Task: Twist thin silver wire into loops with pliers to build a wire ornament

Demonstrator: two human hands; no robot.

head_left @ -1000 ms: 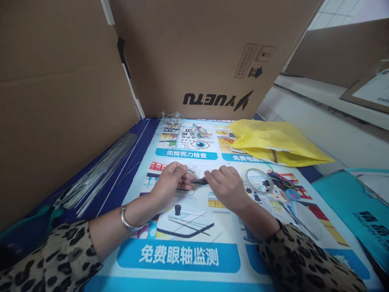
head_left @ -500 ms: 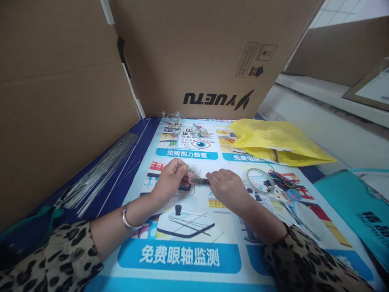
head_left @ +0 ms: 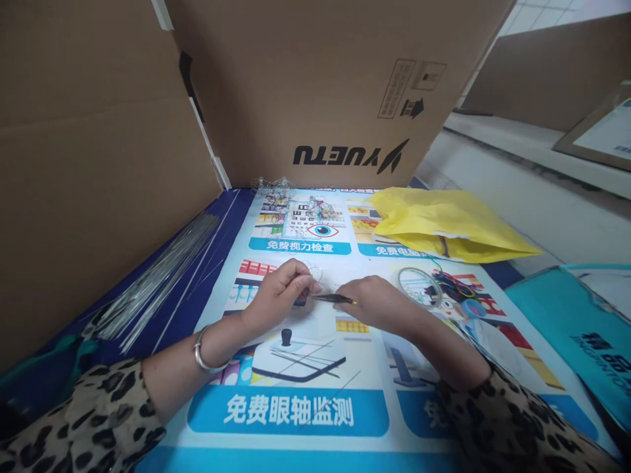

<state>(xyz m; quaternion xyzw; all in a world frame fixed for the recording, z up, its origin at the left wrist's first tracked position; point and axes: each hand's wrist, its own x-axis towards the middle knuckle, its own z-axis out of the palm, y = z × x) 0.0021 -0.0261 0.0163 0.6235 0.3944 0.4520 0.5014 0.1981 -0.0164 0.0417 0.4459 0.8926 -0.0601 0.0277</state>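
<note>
My left hand (head_left: 279, 292), with a silver bangle on its wrist, pinches a thin wire loop (head_left: 318, 274) between thumb and fingers. Part of the loop shows above the fingertips; the rest is hidden or too fine to trace. From the right, my right hand (head_left: 377, 301) grips a pair of dark, narrow-nosed pliers (head_left: 331, 298). Their tip points left and lies close by the left fingertips. Whether the jaws bite on the wire is too small to tell. Both hands are over the printed poster sheet (head_left: 355, 368).
Long straight wires (head_left: 162, 282) lie in a bundle at left. Tangled wire pieces (head_left: 315, 209) sit toward the back. At right are a yellow bag (head_left: 453, 220), a roll of tape (head_left: 401, 282), coloured cords (head_left: 458, 279) and a teal bag (head_left: 557, 322). Cardboard (head_left: 315, 79) stands behind.
My right hand has turned, and the pliers sit slightly lower and tilt differently, with more of them in sight. My left hand still pinches the wire loop. The whole view has shifted a little.
</note>
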